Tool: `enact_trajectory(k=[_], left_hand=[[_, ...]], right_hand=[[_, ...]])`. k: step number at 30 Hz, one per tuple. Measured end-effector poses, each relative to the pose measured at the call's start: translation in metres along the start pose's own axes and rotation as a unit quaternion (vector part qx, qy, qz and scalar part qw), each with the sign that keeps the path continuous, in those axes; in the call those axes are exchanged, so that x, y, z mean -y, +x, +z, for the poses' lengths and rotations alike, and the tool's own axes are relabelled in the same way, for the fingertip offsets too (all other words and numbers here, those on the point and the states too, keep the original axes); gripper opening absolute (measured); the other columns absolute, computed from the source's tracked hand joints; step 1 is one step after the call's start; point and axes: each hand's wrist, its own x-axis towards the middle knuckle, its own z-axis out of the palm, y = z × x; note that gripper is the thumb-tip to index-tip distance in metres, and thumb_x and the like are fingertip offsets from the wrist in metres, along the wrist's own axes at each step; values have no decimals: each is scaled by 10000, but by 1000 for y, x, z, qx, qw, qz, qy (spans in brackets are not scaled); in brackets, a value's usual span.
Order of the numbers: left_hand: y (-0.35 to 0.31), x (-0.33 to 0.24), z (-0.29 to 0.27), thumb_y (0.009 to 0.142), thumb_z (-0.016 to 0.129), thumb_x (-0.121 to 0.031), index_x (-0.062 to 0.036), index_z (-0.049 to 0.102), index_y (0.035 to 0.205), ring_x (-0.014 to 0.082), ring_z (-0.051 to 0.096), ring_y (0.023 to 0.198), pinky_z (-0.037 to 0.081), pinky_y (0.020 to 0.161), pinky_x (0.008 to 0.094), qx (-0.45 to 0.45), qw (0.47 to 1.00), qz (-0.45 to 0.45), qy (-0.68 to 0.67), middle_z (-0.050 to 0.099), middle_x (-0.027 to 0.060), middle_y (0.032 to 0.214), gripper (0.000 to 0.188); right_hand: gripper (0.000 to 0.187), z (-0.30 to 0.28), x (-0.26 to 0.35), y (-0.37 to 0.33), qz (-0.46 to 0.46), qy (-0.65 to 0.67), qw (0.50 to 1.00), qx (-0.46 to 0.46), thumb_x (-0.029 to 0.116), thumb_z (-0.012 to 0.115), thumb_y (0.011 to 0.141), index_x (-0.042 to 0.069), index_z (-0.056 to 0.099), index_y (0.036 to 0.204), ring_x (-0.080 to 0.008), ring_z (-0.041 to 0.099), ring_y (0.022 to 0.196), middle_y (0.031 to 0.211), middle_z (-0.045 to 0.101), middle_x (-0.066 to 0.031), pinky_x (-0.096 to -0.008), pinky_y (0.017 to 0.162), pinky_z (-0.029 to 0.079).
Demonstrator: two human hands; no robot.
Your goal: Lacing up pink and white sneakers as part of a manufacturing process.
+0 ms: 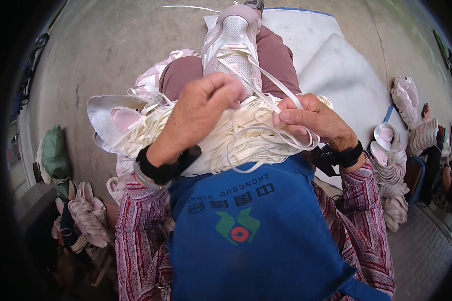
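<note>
A white and pale pink sneaker rests between my knees with its toe pointing away. White shoelaces run through its far eyelets and come loose toward me. My right hand is closed on the shoelace, with a loop hanging below the fingers. Over the near end of the sneaker, my left hand is curled with thumb and fingers together; whatever it may hold is hidden. Beneath both hands, a thick heap of cream laces lies across my lap on a blue apron.
More pale shoe parts sit left of the lace heap. A white sheet covers the floor beyond my right knee. Stacked shoe uppers stand at the right, near another person. At the left are a green bag and bundled shoe uppers.
</note>
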Motion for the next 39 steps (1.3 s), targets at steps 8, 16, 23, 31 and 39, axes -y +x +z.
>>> enact_trajectory(k=[8, 16, 23, 31, 39], left_hand=[[62, 33, -31, 847, 620, -102, -38, 588, 993, 224, 561, 644, 476, 623, 327, -144, 892, 159, 397, 578, 107, 778, 162], [73, 45, -37, 892, 574, -159, -41, 558, 969, 285, 612, 669, 489, 597, 368, -165, 855, 281, 404, 595, 117, 798, 142], [72, 30, -54, 940, 478, -263, 11, 529, 966, 154, 588, 625, 473, 587, 295, -24, 973, -117, 199, 603, 74, 721, 280], [42, 15, -57, 974, 474, -302, -2, 553, 969, 85, 557, 549, 454, 481, 220, 5, 977, -172, 126, 599, 55, 729, 310], [42, 24, -13, 948, 559, -309, 11, 546, 1094, 153, 636, 652, 547, 599, 260, 69, 930, -228, -280, 653, 69, 833, 352]], right_hand=[[245, 24, -1, 27, -57, -64, 996, 15, 247, 549, 957, 32, 666, 931, -7, 433, 561, 614, 499, 52, -168, 526, 337], [234, 32, -2, 37, -62, -44, 997, 22, 224, 535, 958, 24, 655, 978, -6, 418, 554, 612, 486, 55, -165, 514, 326], [226, 19, 8, 15, -50, 113, 992, 31, 153, 511, 947, -10, 633, 1045, 9, 322, 448, 556, 413, 85, -153, 402, 240], [254, 34, 17, 22, -44, -143, 988, 51, 222, 488, 976, 17, 636, 1001, -36, 407, 539, 609, 462, 49, -195, 501, 320], [261, 73, -15, 70, -212, -454, 865, -18, 221, 524, 928, -15, 611, 995, -307, 591, 790, 841, 605, -180, -398, 706, 454]])
